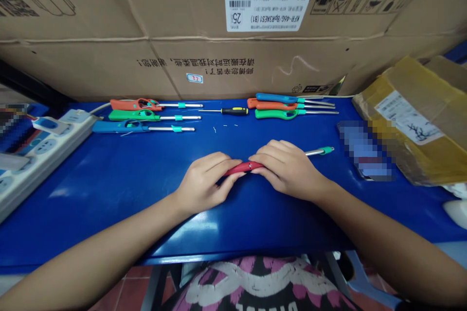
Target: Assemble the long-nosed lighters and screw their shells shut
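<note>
A red long-necked gas lighter [243, 167] lies crosswise between my two hands above the blue table. My left hand [207, 177] pinches its handle end between thumb and fingers. Around the front part of the body, my right hand [288, 167] is closed. Past that hand the lighter's metal barrel [313, 152] sticks out to the right, with green tape [327, 149] near its tip. Both hands hide much of the red body, trigger included.
Orange [133, 104], green [133, 115] and blue [119, 126] lighters lie at the back left. Another stack of lighters [277, 106] is right of a screwdriver [234, 111]. A power strip [38, 155] borders the left; a phone [365, 150] and yellow-taped box [404, 107] stand right. Cardboard [182, 24] walls the back.
</note>
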The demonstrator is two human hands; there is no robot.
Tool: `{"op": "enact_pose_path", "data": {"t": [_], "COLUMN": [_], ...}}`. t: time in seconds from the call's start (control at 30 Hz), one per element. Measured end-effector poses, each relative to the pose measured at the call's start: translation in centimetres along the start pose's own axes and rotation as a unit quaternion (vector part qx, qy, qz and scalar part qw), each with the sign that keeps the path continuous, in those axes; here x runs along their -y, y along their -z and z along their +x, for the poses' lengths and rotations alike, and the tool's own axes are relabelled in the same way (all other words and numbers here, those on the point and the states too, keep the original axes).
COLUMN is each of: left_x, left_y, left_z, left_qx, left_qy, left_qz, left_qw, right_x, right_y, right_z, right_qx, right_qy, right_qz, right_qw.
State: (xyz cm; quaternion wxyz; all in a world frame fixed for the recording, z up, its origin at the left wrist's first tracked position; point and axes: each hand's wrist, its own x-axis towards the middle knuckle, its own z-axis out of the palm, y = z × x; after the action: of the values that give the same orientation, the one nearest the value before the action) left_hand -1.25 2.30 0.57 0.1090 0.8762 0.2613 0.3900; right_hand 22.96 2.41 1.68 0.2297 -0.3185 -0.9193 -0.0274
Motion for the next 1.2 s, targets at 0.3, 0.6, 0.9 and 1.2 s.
{"op": "enact_pose_path", "data": {"t": [0.3, 0.6, 0.9, 1.2], "left_x": [-0.3, -0.3, 0.4, 0.8], "left_y": [-0.4, -0.6, 0.8, 0.6], "left_z": [1.0, 1.1, 0.5, 0.2], "left_qx": [0.021, -0.005, 0.034, 0.014], "left_qy": [0.374, 0.543, 0.091, 0.03], "left_qz": [-0.274, -0.511, -0.108, -0.048], "left_qw": [0.886, 0.667, 0.989, 0.998], "right_x": [-0.3, -0.1, -0.6, -0.3], "right_y": [-0.1, 0.0, -0.1, -0.5], "right_z": [-0.1, -0.2, -0.5, -0.6], "right_qx": [0.01, 0.027, -0.001, -0.028], "right_qy": [-0.061, 0.004, -0.032, -0.059], "right_qz": [0.02, -0.046, 0.019, 0.084], "right_qw": [0.998, 0.999, 0.999, 0.994]}}
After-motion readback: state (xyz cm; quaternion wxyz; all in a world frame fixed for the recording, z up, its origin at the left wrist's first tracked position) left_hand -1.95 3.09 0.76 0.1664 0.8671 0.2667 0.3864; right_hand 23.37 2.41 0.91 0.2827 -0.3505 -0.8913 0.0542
